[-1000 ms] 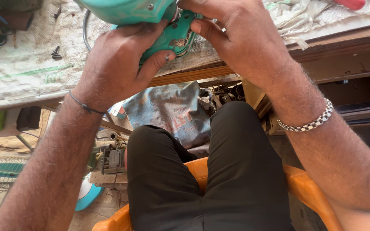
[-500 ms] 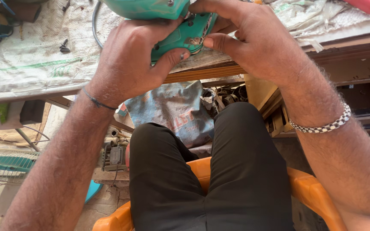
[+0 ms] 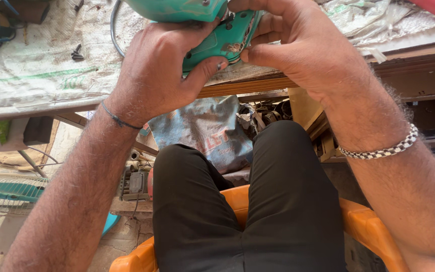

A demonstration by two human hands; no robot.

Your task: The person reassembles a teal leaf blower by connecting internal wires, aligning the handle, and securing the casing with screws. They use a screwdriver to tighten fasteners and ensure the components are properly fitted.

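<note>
A teal plastic power tool (image 3: 212, 38) sits at the top of the head view, above the workbench edge. My left hand (image 3: 159, 70) wraps around its handle from below, thumb pressed on the teal shell. From the right, my right hand (image 3: 298, 45) grips the same handle, fingers curled over its top and thumb near an opening in the casing. A thin dark band circles my left wrist, and a beaded bracelet (image 3: 378, 148) circles my right wrist. The upper part of the tool is cut off by the frame.
A workbench (image 3: 41, 75) covered with woven sacking holds a few dark screws (image 3: 76, 52) and a cable. My legs in black trousers rest on an orange chair (image 3: 363, 231). Below the bench lie a blue bag (image 3: 202, 128), metal parts and a fan grille (image 3: 6, 191).
Both hands and the tool have shifted slightly right in view as the camera moved. The right thumb now sits closer against the handle's casing.
</note>
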